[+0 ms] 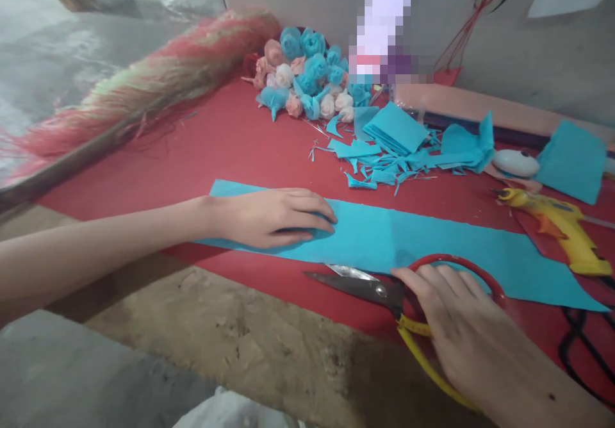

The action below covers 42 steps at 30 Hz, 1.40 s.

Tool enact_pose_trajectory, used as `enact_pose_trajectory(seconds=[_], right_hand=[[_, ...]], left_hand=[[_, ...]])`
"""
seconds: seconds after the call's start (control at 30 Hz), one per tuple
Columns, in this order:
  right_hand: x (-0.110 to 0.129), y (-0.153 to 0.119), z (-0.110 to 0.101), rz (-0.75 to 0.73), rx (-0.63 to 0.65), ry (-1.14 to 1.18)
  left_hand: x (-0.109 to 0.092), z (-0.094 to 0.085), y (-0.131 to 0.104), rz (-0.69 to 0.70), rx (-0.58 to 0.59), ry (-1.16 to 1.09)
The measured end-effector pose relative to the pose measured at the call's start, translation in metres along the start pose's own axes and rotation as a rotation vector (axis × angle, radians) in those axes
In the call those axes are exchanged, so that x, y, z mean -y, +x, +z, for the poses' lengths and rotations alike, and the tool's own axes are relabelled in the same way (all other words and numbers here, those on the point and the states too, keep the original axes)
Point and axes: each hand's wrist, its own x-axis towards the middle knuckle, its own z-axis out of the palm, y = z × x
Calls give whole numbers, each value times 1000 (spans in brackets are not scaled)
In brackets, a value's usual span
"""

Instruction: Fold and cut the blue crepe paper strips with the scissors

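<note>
Left hand [273,218] resting flat, fingers loose, on a long blue paper strip [369,232], right hand [454,309] grasping scissors [382,291], slightly parted, beside its near edge; strip lying across a red surface [192,146], paper flowers [314,66] beyond

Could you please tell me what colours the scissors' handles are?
The upper handle is red, the lower handle yellow; head view.

The left hand [269,218] and its forearm [106,248] are seen bare, the fingers [312,204] slender and gently tapered. The right hand [456,312] and right forearm [533,380] are likewise uncovered, the latter marked by a small dark spot [551,396] near the wrist.
</note>
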Motion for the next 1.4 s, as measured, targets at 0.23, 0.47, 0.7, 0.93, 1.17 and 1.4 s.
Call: enact_pose_trajectory(seconds=[0.23,0.47,0.7,0.93,1.17,1.4], right_hand=[[3,19,-2,-35,-5,19],[0,33,-1,-71,29,24],[-9,41,-2,-167,5,67],[-7,39,-5,-222,-23,71],[-3,31,-2,-169,99,-43],[3,34,-5,-159,118,-44]], left_hand=[[-1,3,1,9,-16,-8],[-2,4,2,12,-29,6],[-2,5,2,30,-20,47],[-1,6,3,32,-25,78],[-2,6,3,30,-40,43],[-2,7,4,55,-83,-32]])
